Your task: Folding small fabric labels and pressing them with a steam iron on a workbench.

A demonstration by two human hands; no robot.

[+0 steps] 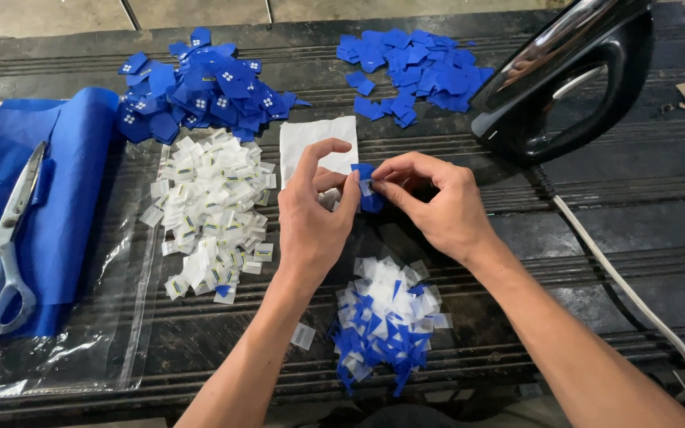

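On the dark slatted surface (612, 238), both hands pinch one small blue fabric piece (366, 171) with a white label (365, 188) between their fingers. The left hand (311, 214) and the right hand (438, 202) seem to be joining the two, and the next move needs careful alignment.

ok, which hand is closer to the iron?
Right. The right hand sits just left of and below the iron; the left hand is farther left, beyond it.
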